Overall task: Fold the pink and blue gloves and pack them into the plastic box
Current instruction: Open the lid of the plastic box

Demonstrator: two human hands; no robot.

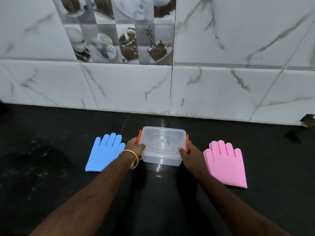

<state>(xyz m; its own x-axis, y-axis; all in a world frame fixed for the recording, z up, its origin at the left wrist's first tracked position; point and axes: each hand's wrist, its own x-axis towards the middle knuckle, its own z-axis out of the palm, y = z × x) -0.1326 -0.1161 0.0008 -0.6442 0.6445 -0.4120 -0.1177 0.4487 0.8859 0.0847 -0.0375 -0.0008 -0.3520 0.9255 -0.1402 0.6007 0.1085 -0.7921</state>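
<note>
A clear plastic box (162,155) with its lid on and orange side clips stands on the black counter, in the middle. My left hand (135,147) grips its left side at the clip, thumb on the lid. My right hand (189,151) grips its right side the same way. A blue glove (104,153) lies flat and unfolded to the left of the box, fingers pointing to the wall. A pink glove (225,165) lies flat and unfolded to the right, fingers also pointing away.
The black counter (51,167) ends at a white marble-tiled wall (221,91) just behind the box. A gold bangle (134,157) is on my left wrist. A small dark object (307,120) sits at the far right by the wall.
</note>
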